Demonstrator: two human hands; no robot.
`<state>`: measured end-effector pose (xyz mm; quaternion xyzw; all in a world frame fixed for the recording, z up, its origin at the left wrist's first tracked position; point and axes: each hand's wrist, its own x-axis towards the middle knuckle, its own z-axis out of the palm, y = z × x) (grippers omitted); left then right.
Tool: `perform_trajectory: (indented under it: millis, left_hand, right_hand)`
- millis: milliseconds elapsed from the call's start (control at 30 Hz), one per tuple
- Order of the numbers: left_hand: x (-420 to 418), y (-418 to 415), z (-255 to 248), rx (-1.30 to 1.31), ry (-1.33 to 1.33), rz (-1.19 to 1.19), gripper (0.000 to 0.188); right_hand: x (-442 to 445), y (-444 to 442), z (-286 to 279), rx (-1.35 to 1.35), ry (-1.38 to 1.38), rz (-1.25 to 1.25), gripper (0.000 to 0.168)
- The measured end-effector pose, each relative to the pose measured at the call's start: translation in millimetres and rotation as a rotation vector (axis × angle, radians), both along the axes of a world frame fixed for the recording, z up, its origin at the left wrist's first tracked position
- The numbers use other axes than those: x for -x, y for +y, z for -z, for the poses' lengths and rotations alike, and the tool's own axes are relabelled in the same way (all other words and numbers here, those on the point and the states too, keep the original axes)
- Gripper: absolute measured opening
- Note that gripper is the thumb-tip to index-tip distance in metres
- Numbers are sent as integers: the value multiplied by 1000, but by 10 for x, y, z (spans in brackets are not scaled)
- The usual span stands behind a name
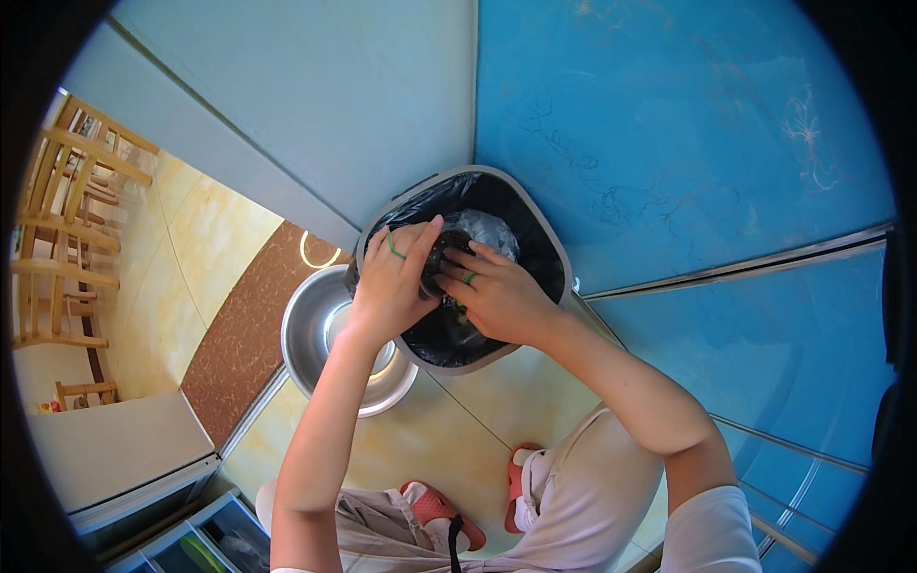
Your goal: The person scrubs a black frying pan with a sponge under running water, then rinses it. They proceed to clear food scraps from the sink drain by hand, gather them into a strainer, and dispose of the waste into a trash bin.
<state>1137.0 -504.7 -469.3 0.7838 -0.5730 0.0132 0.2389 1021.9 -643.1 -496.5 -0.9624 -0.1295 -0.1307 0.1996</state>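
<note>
Over a grey-rimmed waste bin (pixel 568 265) lined with a black bag, I hold a dark, round perforated strainer (pixel 457 243), tilted. My left hand (pixel 392 279) grips it from the left side, with the thumb underneath. From the right, the fingers of my right hand (pixel 498 297) curl over the strainer and press against it; its thumb is hidden. Each hand wears a green band on a finger. Below the strainer lie greenish scraps (pixel 458 311), partly covered by my hands. A clear crumpled plastic bag (pixel 496 230) rests inside the bin.
A stainless steel basin (pixel 304 336) stands on the tiled floor, left of the bin. Blue cabinet doors (pixel 666 143) rise to the right, and a pale panel (pixel 322 86) stands behind. Wooden chairs (pixel 68 236) are at far left. My red slippers (pixel 437 508) are below.
</note>
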Motion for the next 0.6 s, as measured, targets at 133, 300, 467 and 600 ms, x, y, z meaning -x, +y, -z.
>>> perform_trajectory:
  millis: [133, 300, 467, 600]
  left_hand:
    - [-12, -5, -4, 18, 8, 7, 85]
    - [-3, 0, -18, 6, -14, 21, 86]
    - [-26, -17, -5, 19, -27, 24, 86]
    - [-33, -11, 14, 15, -31, 20, 85]
  right_hand:
    - [-42, 65, -19, -58, -53, 2, 46]
    - [-23, 9, -91, -44, 40, -1, 46]
    - [-24, 6, -40, -49, 44, -13, 46]
    - [-30, -2, -96, -79, 35, -24, 43]
